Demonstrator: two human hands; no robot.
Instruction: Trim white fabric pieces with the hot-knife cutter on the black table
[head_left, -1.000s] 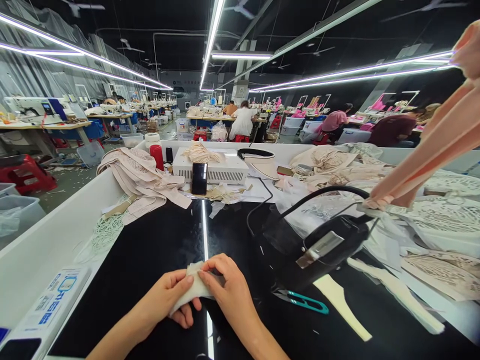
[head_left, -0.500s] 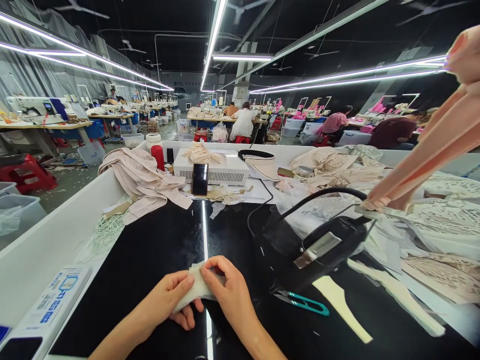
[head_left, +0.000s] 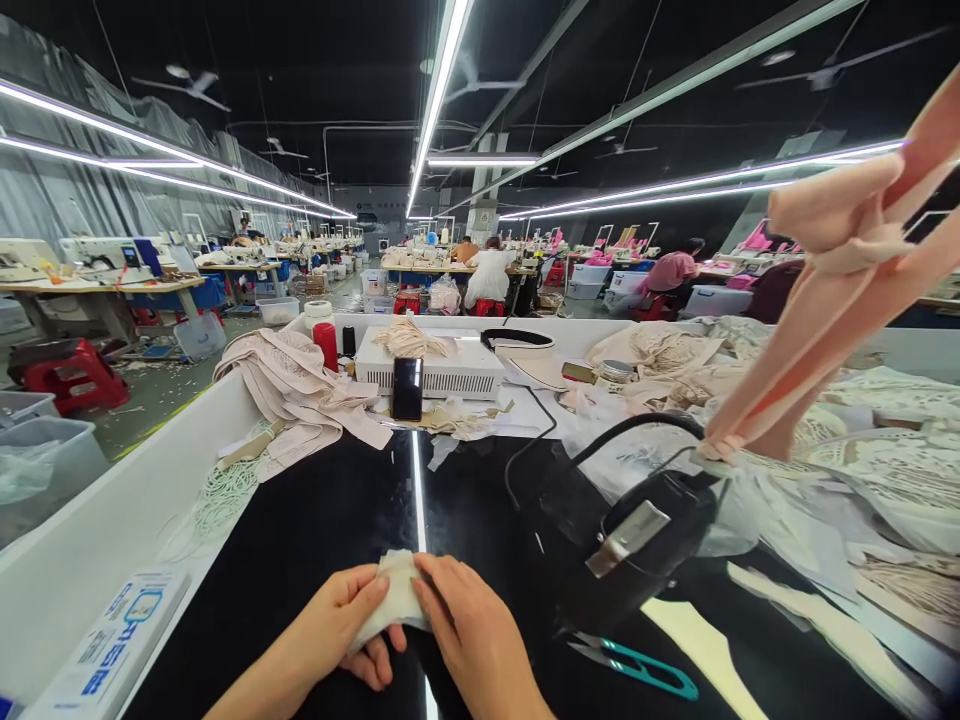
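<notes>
A small folded piece of cream fabric [head_left: 396, 597] is held between my hands, just above the black tabletop [head_left: 315, 540]. My left hand [head_left: 330, 625] pinches its left side, thumb on top and the other fingers curled beneath. On the right edge rest the closed fingers of my right hand [head_left: 476, 630]; its fingertips are partly hidden behind the fabric. To the right lie teal thread snips [head_left: 645, 668] with their blades pointing left. Beyond them is a flat pale-yellow fabric piece [head_left: 701, 640].
A black machine [head_left: 645, 540] with a cable stands at right, peach cloth strips [head_left: 810, 330] tied above it. A phone [head_left: 407, 388] leans on a white box [head_left: 457, 375]. Beige fabric [head_left: 292, 385] is heaped at back left; a printed box [head_left: 112, 635] lies at left. Several people sit farther back.
The view has tilted up slightly, so the table contents sit lower in the picture. My right hand has flattened a little over the fabric's edge; both hands stay on it.
</notes>
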